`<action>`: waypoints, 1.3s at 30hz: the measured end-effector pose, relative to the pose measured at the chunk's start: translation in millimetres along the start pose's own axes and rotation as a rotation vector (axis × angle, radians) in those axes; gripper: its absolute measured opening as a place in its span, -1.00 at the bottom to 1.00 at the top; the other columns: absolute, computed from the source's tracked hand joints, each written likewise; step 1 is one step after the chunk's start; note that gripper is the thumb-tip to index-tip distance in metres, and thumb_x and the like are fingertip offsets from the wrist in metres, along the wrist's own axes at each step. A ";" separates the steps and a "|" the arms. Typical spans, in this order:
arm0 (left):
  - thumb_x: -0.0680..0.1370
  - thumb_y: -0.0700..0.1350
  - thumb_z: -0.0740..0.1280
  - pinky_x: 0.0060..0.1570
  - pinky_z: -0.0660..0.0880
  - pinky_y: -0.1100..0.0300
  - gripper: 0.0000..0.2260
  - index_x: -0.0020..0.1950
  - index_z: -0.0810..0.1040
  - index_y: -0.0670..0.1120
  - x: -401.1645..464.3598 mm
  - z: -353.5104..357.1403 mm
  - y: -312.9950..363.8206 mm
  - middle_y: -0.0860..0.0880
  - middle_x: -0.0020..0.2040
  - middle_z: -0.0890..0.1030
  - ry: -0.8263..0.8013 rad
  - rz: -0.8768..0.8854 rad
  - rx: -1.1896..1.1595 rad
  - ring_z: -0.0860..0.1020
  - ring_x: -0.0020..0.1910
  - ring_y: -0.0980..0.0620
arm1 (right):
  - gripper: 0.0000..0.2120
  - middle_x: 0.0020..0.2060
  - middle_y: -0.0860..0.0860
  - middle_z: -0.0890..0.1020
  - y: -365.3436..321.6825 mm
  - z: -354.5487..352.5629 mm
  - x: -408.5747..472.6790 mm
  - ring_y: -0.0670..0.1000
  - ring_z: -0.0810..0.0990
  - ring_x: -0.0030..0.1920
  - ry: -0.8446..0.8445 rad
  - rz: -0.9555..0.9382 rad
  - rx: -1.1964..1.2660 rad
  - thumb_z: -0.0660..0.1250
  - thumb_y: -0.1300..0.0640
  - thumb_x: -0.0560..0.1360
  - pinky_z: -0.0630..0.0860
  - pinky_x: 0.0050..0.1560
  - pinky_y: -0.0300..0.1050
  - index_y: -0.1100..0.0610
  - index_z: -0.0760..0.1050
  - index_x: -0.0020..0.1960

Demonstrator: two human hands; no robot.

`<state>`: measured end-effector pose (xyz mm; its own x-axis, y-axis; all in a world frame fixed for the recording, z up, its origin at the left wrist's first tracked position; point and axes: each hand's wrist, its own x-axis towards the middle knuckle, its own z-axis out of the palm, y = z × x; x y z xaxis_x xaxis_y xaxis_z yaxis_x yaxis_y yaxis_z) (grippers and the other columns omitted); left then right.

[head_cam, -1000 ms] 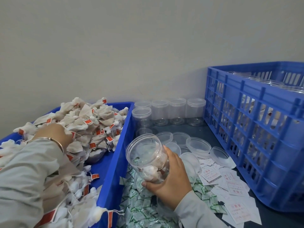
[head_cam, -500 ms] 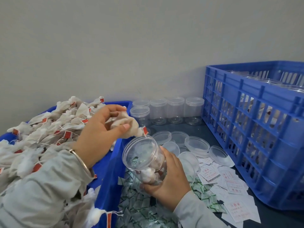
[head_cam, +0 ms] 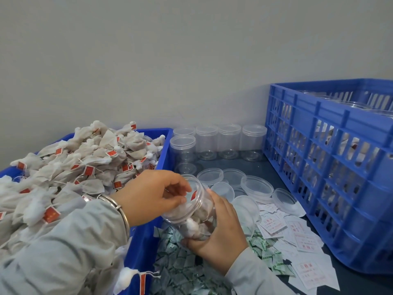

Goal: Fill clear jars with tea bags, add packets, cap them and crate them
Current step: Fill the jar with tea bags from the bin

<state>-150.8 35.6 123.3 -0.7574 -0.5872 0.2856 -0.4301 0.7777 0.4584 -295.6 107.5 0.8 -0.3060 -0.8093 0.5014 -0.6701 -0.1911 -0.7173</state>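
Note:
My right hand [head_cam: 221,237] grips a clear jar [head_cam: 200,213] from below, tilted with its mouth toward the left. The jar holds a few tea bags. My left hand [head_cam: 148,194] is at the jar's mouth, its fingertips curled round a tea bag [head_cam: 192,195] with a red tag that sits just inside the rim. A heap of tea bags [head_cam: 85,162] fills the blue bin [head_cam: 163,133] on the left. Green packets [head_cam: 176,262] lie in a pile under the jar.
Several empty clear jars [head_cam: 229,141] stand by the wall, with loose clear lids [head_cam: 255,186] in front of them. White paper slips [head_cam: 302,237] are scattered on the right. A tall blue crate [head_cam: 331,167] holding capped jars stands at the far right.
My left hand left the heap with a tea bag, carried it right and brought it down into the jar's mouth. My right hand has kept the jar tilted in place.

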 end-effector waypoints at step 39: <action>0.05 0.27 0.50 -0.25 0.39 0.58 -0.19 0.23 0.34 0.11 6.1 8.9 -2.0 0.22 -0.08 0.59 0.367 -0.308 -0.377 0.53 -0.14 0.44 | -0.71 0.29 -0.02 0.45 -9.7 -11.2 0.1 0.05 0.34 0.30 -0.673 -0.293 -0.425 0.33 0.12 0.48 0.30 0.25 -0.18 0.02 0.58 0.19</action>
<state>-159.0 32.5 116.7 -0.3778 -0.8638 0.3333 -0.3481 0.4661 0.8134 -296.8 115.5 13.2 0.2975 -0.9433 0.1471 -0.8978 -0.3288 -0.2929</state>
